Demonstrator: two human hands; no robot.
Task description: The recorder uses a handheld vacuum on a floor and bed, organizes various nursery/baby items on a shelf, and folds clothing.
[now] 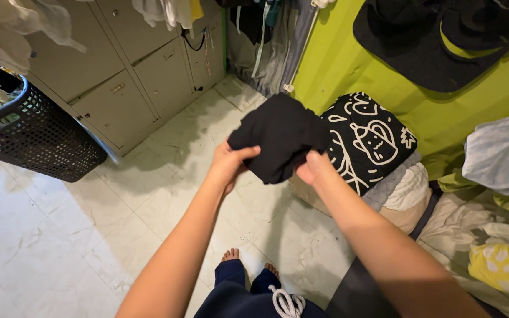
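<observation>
A black patterned pillow lay just beyond your right hand. Between both hands you held a folded black cloth, your left hand and right closed on its lower edge.

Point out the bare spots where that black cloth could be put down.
Bare floor lies between the basket, cabinets and your feet. The bed is crowded with piled laundry and a patterned pillow. Both hands grip the black cloth.
</observation>
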